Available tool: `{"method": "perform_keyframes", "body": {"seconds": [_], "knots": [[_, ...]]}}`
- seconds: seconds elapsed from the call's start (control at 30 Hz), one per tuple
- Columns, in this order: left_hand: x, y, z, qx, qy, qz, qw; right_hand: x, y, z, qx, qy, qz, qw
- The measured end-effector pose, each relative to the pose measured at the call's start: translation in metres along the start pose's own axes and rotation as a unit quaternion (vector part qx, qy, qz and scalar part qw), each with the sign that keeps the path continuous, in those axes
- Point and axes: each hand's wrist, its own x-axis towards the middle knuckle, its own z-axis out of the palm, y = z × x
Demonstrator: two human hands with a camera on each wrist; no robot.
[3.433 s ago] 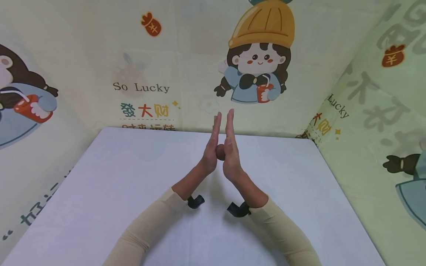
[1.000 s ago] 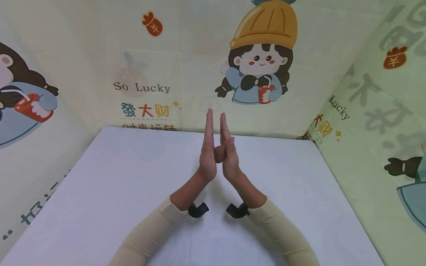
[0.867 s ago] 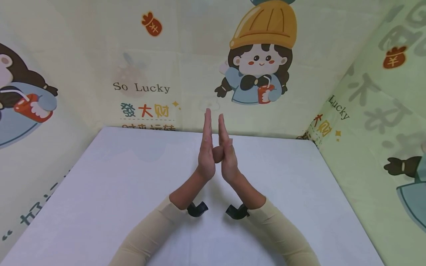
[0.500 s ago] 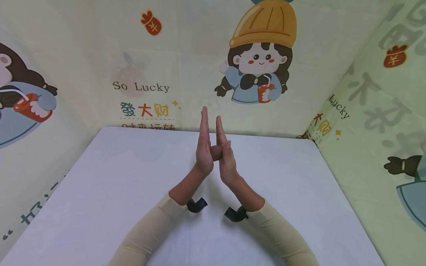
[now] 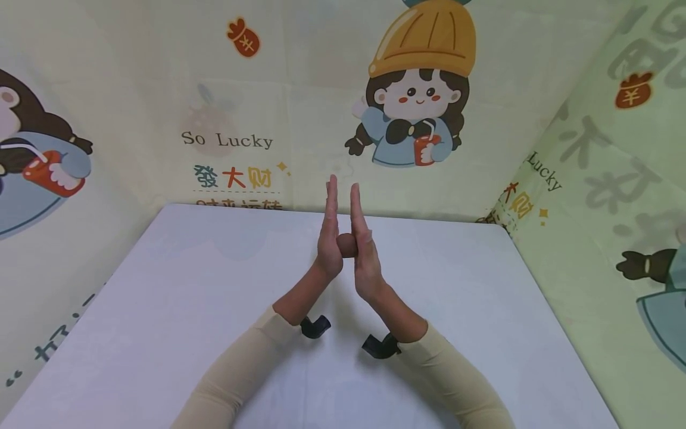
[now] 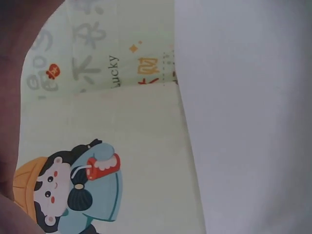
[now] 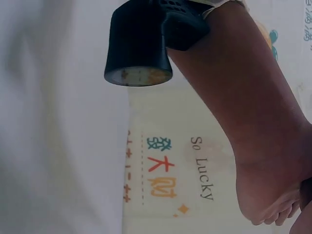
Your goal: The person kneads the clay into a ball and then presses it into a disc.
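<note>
Ball (image 5: pixel 347 245) was pressed between the left hand (image 5: pixel 329 243) and right hand (image 5: pixel 367 262), with fingers (image 5: pixel 332 199) held straight; it seemed already rounded, but was not yet let go.

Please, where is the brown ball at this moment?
In the head view, the brown ball is near the picture's centre, held between the left hand on its left and the right hand on its right.
</note>
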Motion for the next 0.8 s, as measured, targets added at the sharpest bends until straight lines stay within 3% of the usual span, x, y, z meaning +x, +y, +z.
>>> {"method": "perform_keyframes", "body": {"seconds": [0.43,0.8], "knots": [[-0.004,-0.006,0.000,0.016,-0.049,-0.022,0.9984,0.001,-0.005,-0.001,-0.012,0.010,0.001,1.000],[-0.010,-0.011,0.002,0.049,-0.071,0.019,0.9961,0.011,-0.009,-0.006,-0.029,0.017,-0.011,0.999]]}}
